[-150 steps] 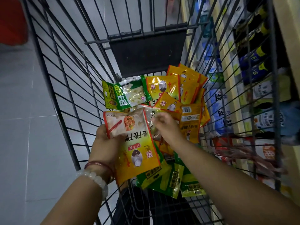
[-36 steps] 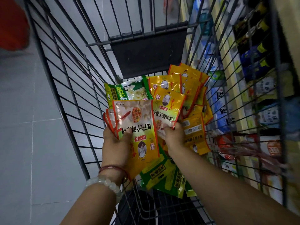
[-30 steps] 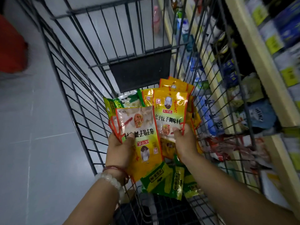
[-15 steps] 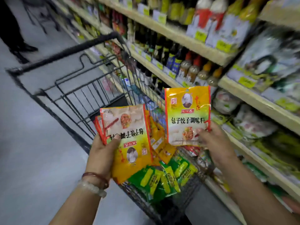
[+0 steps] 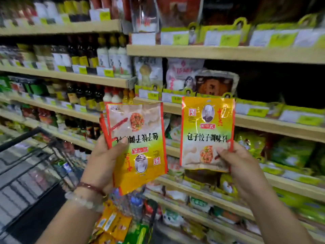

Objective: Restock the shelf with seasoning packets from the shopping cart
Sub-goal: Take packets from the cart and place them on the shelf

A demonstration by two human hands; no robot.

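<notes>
At the far left the shopping cart (image 5: 35,166) showed its dark wire walls and black handle bar, blurred, with loose yellow and green packets (image 5: 114,224) lying in its lower end near the bottom middle of the view. Just right of the cart the left hand (image 5: 103,161) rose with a red cord bracelet (image 5: 91,186) and a pale bead bracelet (image 5: 82,201) on the wrist; its grip was closed around a small stack of seasoning packets (image 5: 140,143), the thumb pressed across the front one and the fingers behind. That front packet was turned upside down: glossy, red-edged, pale with a dumpling picture at its upper end, then a line of inverted black characters, then a green-to-orange lower half with a small portrait oval and a red label. At least one more red edge showed behind it at the left. Apart from the stack, to its right, a single seasoning packet (image 5: 207,132) stood upright in the right hand (image 5: 235,166), pinched at its lower right corner between thumb and fingers. It bore the same design right way up: orange top with portrait and red label, black characters across the middle, dumpling picture below. Both were held in the air in front of the shelf (image 5: 263,125), whose pale wooden boards carried yellow-green price tags, dark sauce bottles (image 5: 82,95) at left and bagged goods at right.
</notes>
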